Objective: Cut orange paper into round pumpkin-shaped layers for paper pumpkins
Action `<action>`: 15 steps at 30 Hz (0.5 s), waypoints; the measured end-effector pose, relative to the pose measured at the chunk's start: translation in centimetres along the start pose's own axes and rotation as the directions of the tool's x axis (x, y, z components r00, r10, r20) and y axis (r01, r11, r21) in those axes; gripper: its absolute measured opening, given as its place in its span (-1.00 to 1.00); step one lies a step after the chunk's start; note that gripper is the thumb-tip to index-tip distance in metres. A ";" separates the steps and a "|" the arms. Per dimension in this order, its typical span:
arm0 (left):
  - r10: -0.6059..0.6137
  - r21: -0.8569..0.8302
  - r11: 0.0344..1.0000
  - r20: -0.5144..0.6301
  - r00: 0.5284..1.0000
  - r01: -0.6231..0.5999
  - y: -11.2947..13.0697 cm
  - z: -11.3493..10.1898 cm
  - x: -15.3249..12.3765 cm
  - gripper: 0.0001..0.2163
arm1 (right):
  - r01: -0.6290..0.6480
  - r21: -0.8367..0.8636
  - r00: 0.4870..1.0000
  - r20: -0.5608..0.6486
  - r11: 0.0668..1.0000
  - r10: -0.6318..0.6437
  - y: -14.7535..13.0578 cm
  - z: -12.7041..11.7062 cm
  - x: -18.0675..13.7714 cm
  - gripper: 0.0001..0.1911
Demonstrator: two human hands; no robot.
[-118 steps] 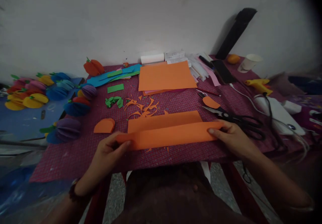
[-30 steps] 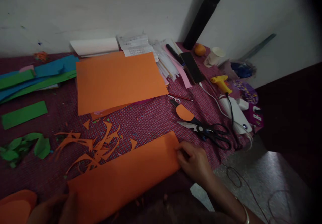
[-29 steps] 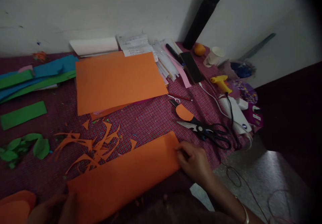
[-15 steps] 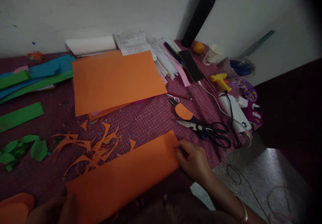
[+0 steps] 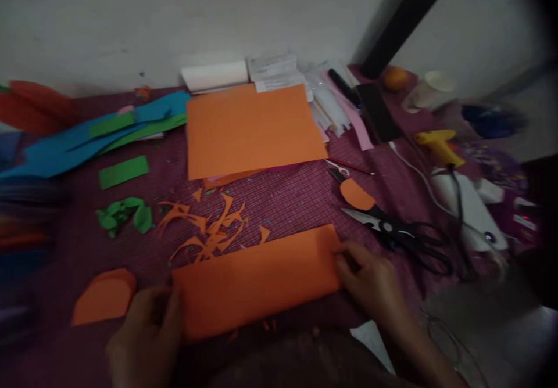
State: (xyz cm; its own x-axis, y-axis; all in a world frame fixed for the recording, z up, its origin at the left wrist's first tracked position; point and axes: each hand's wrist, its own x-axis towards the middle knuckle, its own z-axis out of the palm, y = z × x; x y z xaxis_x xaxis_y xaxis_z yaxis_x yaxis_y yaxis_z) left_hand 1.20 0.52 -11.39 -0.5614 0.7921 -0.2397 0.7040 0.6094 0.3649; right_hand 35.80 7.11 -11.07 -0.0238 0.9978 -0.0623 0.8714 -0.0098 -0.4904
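Observation:
A long strip of orange paper (image 5: 261, 280) lies across the near side of the table, between my two hands. My left hand (image 5: 150, 324) pinches its left end, thumb against the edge. At the right end my right hand (image 5: 366, 275) grips the short edge between thumb and fingers. Curved orange offcuts (image 5: 213, 228) lie just beyond the strip. Rounded orange paper pieces (image 5: 107, 298) rest beside my left hand. Black-handled scissors (image 5: 387, 228) lie beyond my right hand, next to a small orange piece (image 5: 356, 193).
Orange sheets (image 5: 253, 129) are stacked at the back, with blue and green paper (image 5: 143, 118) to their left. Green scraps (image 5: 124, 214) lie on the left. A phone (image 5: 377, 112), yellow glue gun (image 5: 440, 144), white power bank-like box (image 5: 471, 208) and cables crowd the right side.
The view has swung left, so things appear farther right. My left hand and the rounded orange pieces have come into fuller view. Both hands still hold the orange strip.

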 end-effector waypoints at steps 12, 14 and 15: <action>0.217 0.067 0.974 0.026 0.976 -0.219 2.9 -1.3 0.0 -0.90 | 0.110 -0.165 0.993 -0.024 0.980 -0.115 1.6 0.3 0.1 -0.82; 0.248 0.162 0.954 0.046 0.968 -0.252 3.0 -1.6 0.0 -0.89 | 0.234 -0.218 0.968 -0.042 0.948 -0.248 1.4 0.0 0.3 -0.83; 0.279 0.218 0.935 0.041 0.959 -0.281 3.0 -1.7 0.0 -0.88 | 0.308 -0.254 0.944 -0.038 0.917 -0.327 1.2 -0.3 0.5 -0.83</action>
State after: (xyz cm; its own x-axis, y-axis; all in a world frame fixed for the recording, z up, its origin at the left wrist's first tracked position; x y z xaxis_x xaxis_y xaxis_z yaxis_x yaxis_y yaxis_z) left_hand 2.64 2.28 -8.77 -0.3244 0.9315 -0.1646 0.9106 0.3546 0.2122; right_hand 36.96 7.59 -11.48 -0.2893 0.9477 0.1347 0.9162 0.3149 -0.2479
